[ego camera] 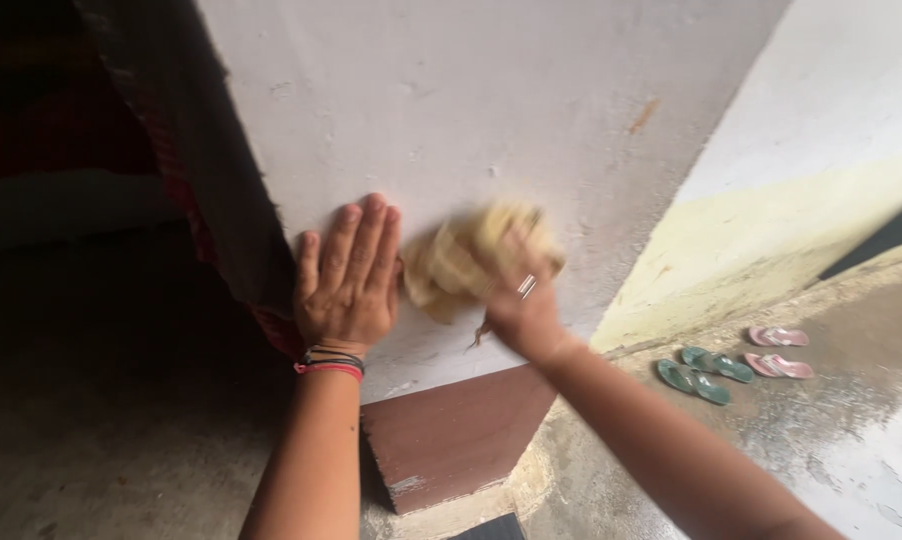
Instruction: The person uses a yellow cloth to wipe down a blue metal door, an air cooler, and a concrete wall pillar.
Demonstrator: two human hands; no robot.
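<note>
Against the white wall (491,90), the right hand (516,300) presses a crumpled yellow cloth (461,255), its fingers clenched around the wad; a ring shows on one finger. Just left of the cloth, the left hand (349,280) lies flat on the wall, fingers released and held together, with bands (331,362) at the wrist. Below the hands runs a maroon base (451,435). Well off to the right, green sandals (706,372) and pink sandals (779,350) lie on the wet floor (851,440).
</note>
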